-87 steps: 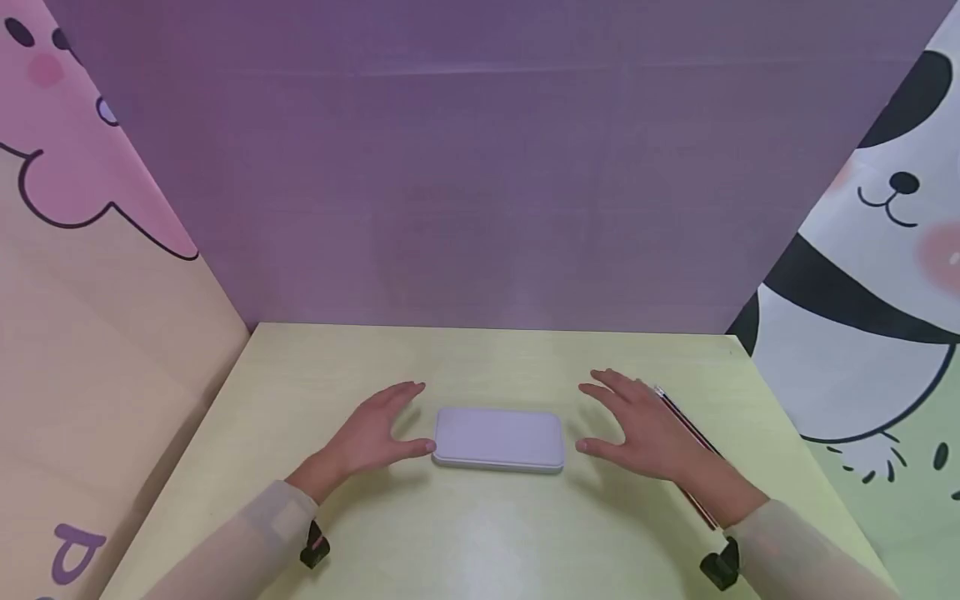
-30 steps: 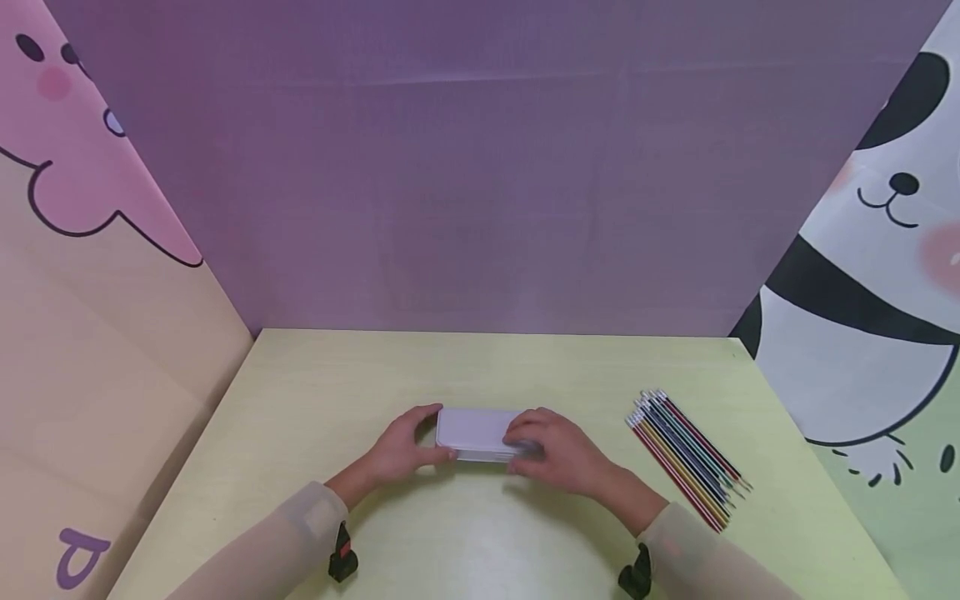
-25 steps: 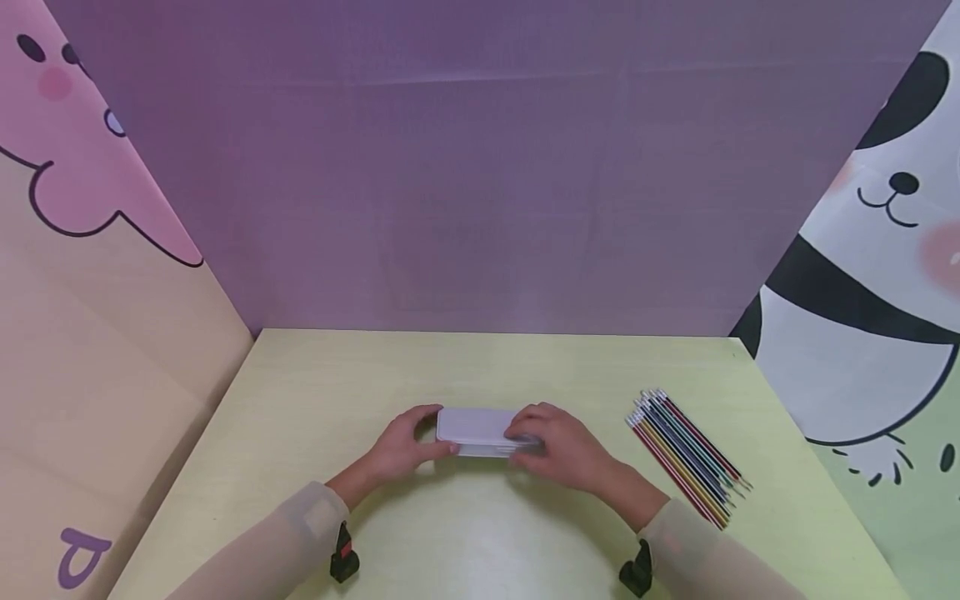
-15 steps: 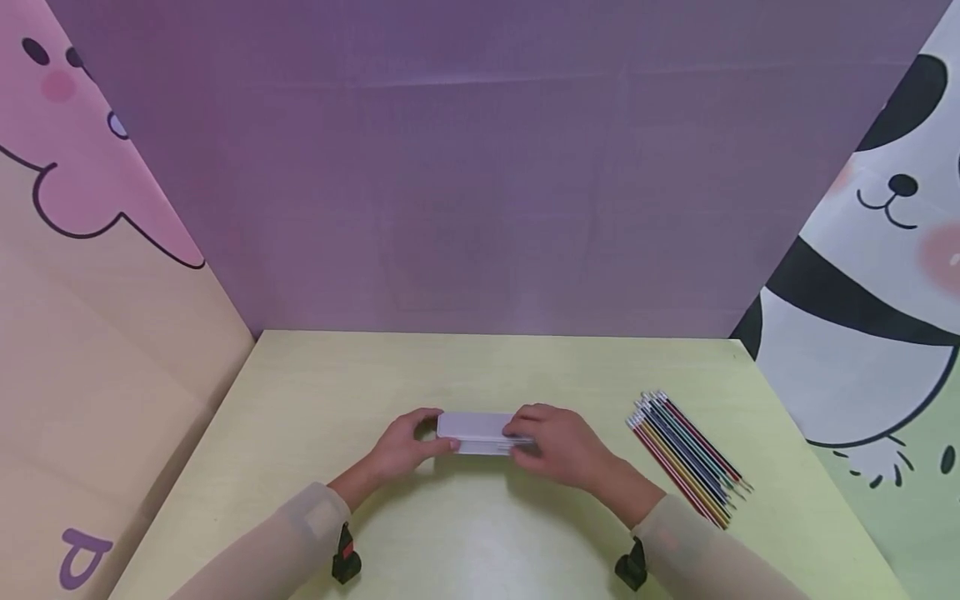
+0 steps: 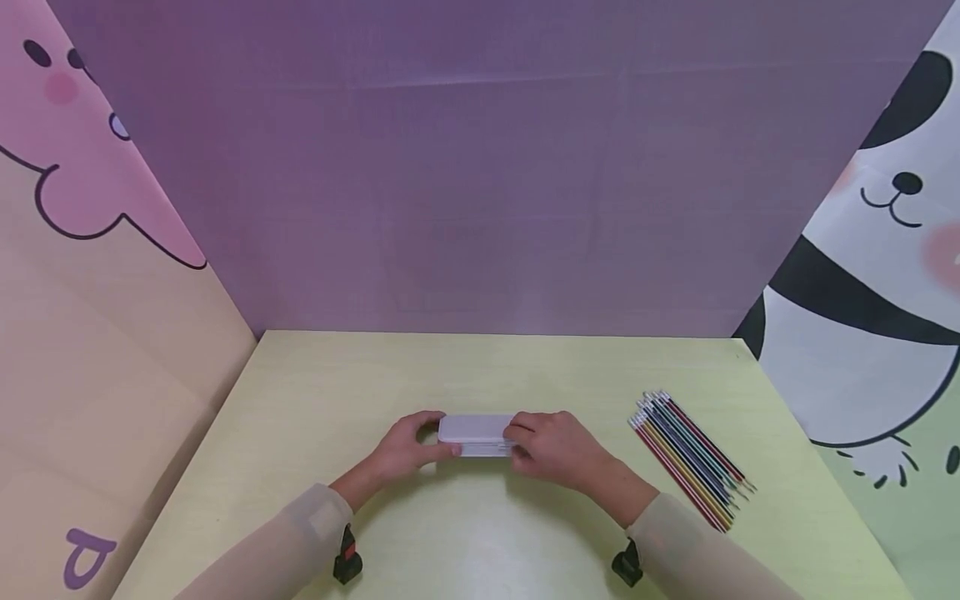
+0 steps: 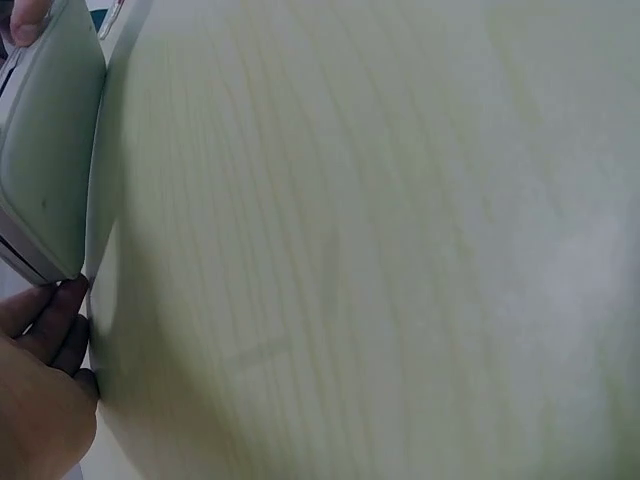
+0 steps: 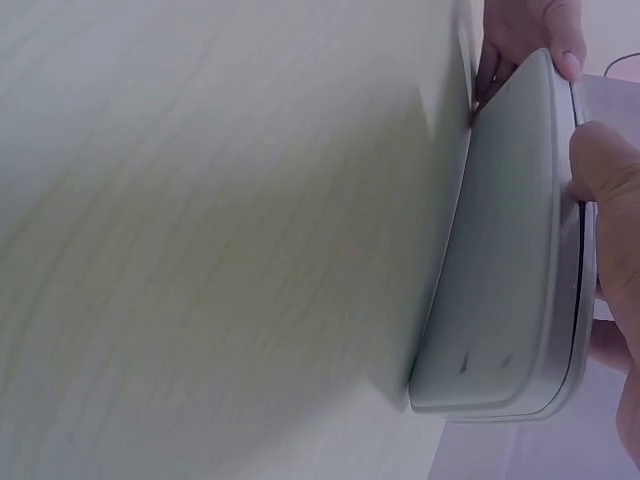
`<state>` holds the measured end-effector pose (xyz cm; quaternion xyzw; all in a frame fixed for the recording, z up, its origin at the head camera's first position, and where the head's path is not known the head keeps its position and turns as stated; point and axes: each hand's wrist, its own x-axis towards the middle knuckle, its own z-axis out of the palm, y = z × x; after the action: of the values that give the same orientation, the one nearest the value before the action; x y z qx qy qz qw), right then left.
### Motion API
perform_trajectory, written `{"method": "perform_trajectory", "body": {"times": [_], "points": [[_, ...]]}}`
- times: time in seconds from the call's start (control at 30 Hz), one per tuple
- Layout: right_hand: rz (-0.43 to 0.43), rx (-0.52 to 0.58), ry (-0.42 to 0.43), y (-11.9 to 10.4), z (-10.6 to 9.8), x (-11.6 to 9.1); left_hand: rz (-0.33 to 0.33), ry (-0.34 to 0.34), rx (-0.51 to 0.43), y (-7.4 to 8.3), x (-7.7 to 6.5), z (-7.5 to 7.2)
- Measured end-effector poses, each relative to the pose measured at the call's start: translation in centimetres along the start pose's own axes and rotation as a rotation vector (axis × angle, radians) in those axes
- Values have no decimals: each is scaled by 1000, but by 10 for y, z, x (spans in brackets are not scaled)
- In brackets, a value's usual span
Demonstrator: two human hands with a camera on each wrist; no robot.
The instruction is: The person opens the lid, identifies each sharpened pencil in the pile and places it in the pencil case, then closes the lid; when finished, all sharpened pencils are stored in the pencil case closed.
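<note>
A pale lavender pencil case [image 5: 474,427] is held at the middle of the table, its front side tilted up toward me. My left hand [image 5: 402,452] grips its left end, thumb on the front edge and fingers behind. My right hand [image 5: 557,450] holds the right part, fingers over the top and thumb at the front edge. In the right wrist view the right thumb [image 7: 600,160] presses at the dark seam between lid and base of the case [image 7: 500,260]. The left wrist view shows the underside of the case [image 6: 55,150] slanting up from the table.
Several pencils [image 5: 686,458] in red, yellow, blue and green lie side by side to the right, near my right forearm. The pale wood table [image 5: 480,367] meets a purple back wall [image 5: 480,200], with cartoon-printed panels on both sides.
Both hands have come in from either side and taken hold of the pencil case, which has tilted up from lying flat. Lately the right fingers have drawn closer together at its front edge.
</note>
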<state>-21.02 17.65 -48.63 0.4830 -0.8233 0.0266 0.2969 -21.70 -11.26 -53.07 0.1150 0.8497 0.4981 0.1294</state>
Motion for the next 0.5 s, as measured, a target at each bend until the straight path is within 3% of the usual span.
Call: {"method": "perform_trajectory", "body": {"times": [0.13,0.33,0.5], "points": [[20,37,8,3,-2,-3,-3,5,8,2,0,-1],[187,278,-29,8,-9,-11,7,28,35,-2,-2,-3],[271,424,9,16,-12,-19,34,30,35,-6,-1,-2]]}}
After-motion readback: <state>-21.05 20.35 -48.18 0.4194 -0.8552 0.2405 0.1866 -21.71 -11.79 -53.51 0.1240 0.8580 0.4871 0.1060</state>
